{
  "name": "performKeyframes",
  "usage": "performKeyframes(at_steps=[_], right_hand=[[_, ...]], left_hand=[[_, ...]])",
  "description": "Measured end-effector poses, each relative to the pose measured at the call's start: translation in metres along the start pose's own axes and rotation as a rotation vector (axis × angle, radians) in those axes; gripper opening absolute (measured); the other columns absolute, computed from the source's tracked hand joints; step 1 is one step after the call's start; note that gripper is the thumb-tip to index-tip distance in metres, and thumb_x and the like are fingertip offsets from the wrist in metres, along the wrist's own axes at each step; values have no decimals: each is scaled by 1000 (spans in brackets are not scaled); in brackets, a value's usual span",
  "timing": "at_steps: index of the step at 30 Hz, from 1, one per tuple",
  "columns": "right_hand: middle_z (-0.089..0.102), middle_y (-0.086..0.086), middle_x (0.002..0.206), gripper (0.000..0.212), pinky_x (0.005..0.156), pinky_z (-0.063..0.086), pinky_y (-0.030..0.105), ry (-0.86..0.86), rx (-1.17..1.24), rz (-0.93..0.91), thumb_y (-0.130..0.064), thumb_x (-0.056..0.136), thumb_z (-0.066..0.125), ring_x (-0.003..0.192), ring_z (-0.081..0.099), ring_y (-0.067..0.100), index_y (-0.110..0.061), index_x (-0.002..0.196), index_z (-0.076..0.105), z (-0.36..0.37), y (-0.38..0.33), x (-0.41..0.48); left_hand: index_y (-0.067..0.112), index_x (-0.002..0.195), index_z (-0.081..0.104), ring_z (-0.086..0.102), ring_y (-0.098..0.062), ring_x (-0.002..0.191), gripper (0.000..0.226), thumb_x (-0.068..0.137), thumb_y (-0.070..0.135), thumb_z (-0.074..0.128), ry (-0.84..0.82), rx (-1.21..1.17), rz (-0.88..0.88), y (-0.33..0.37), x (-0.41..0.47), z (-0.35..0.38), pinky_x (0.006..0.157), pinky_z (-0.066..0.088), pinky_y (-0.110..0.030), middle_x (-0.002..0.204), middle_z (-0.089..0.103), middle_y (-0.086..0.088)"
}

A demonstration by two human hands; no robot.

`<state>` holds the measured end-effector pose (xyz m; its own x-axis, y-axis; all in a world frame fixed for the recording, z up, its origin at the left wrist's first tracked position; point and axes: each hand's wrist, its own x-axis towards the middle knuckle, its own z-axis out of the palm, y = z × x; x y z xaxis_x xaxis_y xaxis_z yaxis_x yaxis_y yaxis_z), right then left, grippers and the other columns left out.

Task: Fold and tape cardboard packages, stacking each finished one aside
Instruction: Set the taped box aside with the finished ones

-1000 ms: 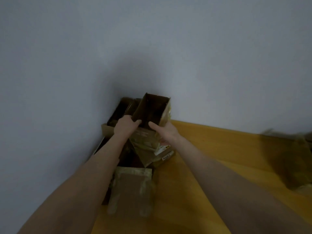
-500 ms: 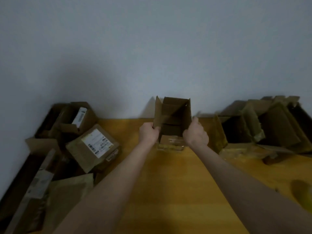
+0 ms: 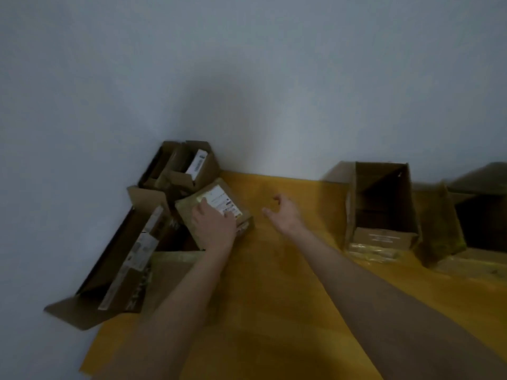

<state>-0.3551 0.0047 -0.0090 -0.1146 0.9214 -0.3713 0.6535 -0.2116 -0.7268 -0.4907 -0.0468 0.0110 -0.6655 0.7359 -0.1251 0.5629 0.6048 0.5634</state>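
Observation:
A closed brown package with a white label (image 3: pixel 219 200) lies tilted at the left of the yellow table (image 3: pixel 274 297). My left hand (image 3: pixel 215 227) lies on top of it, fingers spread over the label. To its right my right hand (image 3: pixel 284 213) hovers over the table, fingers loosely spread, holding nothing. An open cardboard box (image 3: pixel 382 207) stands apart at the back right, its flaps up and clear tape along its front base.
Several open and flattened cartons (image 3: pixel 123 259) pile up at the left against the white wall (image 3: pixel 247 78). More open boxes (image 3: pixel 480 209) crowd the far right. The table's left edge (image 3: pixel 90 349) is close to the pile.
Both hands let go of the open box, which now stands at the right. The view swung left, and my left hand came down on the labelled package.

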Motion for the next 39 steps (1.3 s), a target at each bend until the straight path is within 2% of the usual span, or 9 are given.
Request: performKeyframes(at_steps=[5, 11, 15, 18, 22, 27, 30, 34, 39], right_hand=[[23, 10, 156, 69, 110, 31, 40, -196, 9, -47, -39, 92, 61, 140, 28, 30, -29, 150, 25, 63, -29, 20], [-3, 3, 161, 115, 117, 16, 51, -262, -406, -79, -81, 61, 63, 147, 3, 33, -28, 152, 17, 46, -4, 14], [54, 8, 128, 66, 86, 50, 41, 65, -441, -110, -59, 84, 54, 110, 56, 30, -17, 134, 44, 4, -9, 3], [66, 9, 100, 27, 72, 56, 39, 271, -433, 22, -32, 97, 45, 85, 65, 29, -14, 109, 61, -27, -4, -3], [64, 5, 76, 28, 62, 54, 33, 375, -326, 162, -25, 100, 43, 69, 63, 21, -10, 90, 65, -52, 20, -19], [47, 17, 136, 60, 92, 51, 42, 363, -302, 205, -38, 97, 50, 119, 51, 32, -5, 144, 31, -63, 25, -31], [34, 17, 143, 61, 98, 42, 42, 531, -470, -107, -32, 95, 55, 126, 38, 34, -10, 145, 29, -59, 4, -46], [45, 12, 135, 45, 95, 43, 36, 38, -369, -266, -32, 95, 54, 121, 47, 29, -15, 135, 44, 6, -24, -63], [27, 9, 155, 88, 109, 37, 44, -402, 231, 65, -41, 85, 69, 139, 32, 30, -15, 152, 19, 96, -26, -86]], left_hand=[[1, 126, 48, 55, -35, 111, 54, 82, 27, 65, -283, -263, -441, -48, 62, -16, 94, 50, -45, 124, 55, -19], [18, 108, 58, 62, -25, 101, 27, 86, 4, 62, -338, -455, -169, -14, 53, 2, 83, 56, -39, 115, 64, -8], [17, 119, 61, 61, -22, 106, 30, 89, 16, 62, -485, -288, 222, 59, 31, 22, 92, 52, -37, 117, 65, -4], [16, 130, 58, 56, -16, 118, 34, 96, 15, 54, -591, -240, 436, 86, 9, 34, 100, 44, -28, 126, 63, -1], [18, 134, 54, 48, -13, 126, 41, 95, 5, 50, -479, -211, 564, 88, -13, 30, 95, 29, -9, 135, 55, 0], [17, 129, 56, 49, -15, 122, 38, 94, 5, 50, -317, -75, 585, 55, -35, 19, 99, 35, -19, 131, 53, 0], [20, 132, 50, 43, -16, 125, 40, 94, 9, 52, -180, -29, 430, 18, -49, 5, 100, 35, -24, 136, 47, 0], [17, 139, 40, 35, -22, 132, 50, 92, 19, 55, 0, 152, 243, -46, -66, -24, 107, 33, -35, 143, 40, -5], [10, 145, 26, 30, -33, 136, 64, 94, 38, 52, 39, 284, -229, -136, -68, -68, 108, 32, -48, 148, 31, -15]])
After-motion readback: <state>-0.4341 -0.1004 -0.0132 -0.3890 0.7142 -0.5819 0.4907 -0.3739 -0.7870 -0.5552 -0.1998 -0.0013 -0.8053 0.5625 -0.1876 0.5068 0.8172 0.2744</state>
